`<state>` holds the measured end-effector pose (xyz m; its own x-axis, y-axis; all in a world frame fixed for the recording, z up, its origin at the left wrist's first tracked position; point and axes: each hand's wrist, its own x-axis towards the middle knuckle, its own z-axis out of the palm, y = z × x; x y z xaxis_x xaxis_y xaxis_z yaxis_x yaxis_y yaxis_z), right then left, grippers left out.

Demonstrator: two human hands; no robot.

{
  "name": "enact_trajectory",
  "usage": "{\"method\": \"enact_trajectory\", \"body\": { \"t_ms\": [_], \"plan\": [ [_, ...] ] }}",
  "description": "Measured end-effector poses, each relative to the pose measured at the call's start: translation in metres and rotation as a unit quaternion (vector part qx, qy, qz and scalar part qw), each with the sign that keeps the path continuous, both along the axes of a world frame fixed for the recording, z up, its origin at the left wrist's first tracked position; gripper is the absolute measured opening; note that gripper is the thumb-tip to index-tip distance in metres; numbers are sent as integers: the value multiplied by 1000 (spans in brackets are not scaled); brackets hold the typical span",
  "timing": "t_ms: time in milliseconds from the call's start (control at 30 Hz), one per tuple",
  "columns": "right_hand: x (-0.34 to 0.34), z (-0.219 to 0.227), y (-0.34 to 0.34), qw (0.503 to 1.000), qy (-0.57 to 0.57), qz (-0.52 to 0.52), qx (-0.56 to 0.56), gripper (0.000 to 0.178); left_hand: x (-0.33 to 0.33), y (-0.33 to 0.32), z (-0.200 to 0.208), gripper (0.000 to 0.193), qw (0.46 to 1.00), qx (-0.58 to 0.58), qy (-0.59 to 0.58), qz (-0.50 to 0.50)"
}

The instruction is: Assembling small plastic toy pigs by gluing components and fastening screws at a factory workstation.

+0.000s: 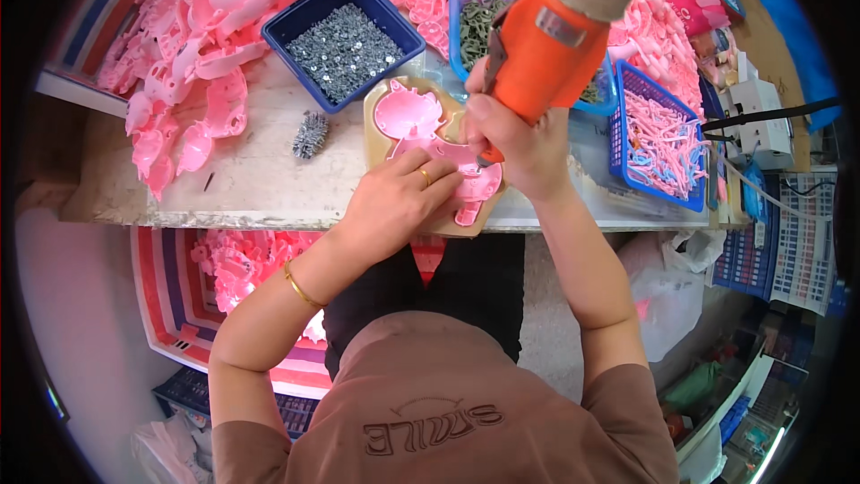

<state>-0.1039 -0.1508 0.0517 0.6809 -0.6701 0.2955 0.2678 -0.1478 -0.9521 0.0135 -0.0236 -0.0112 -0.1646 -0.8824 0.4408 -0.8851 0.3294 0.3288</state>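
Note:
A pink plastic toy shell (410, 113) lies in a tan shaped holder (380, 145) at the table's front edge. My left hand (391, 202) is over its lower part, fingers bent together and holding it down; what lies under the fingertips is hidden. In my right hand (528, 145) is an orange electric screwdriver (548, 52), gripped near its lower end and tilted. Its tip (488, 159) points down at the right side of the shell, close to my left fingertips. I cannot make out whether a screw sits under the tip.
Behind the holder stands a dark blue bin (305, 11) of small screws, with a screw cluster (311, 135) beside it. Pink shells (215, 63) pile up at the left. A blue tub (464, 2) of dark green pieces and a blue basket (618, 139) of pink strips stand right.

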Motion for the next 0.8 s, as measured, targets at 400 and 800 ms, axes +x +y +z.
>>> {"method": "enact_trajectory", "body": {
  "t_ms": [400, 800],
  "plan": [
    [2, 98, -21, 872, -30, -110, -476, 24, 6, 31, 8, 35, 997, 9, 24, 77],
    [58, 163, -102, 971, -66, 50, -226, 52, -4, 31, -2, 45, 992, 46, -6, 120]
  ]
}}
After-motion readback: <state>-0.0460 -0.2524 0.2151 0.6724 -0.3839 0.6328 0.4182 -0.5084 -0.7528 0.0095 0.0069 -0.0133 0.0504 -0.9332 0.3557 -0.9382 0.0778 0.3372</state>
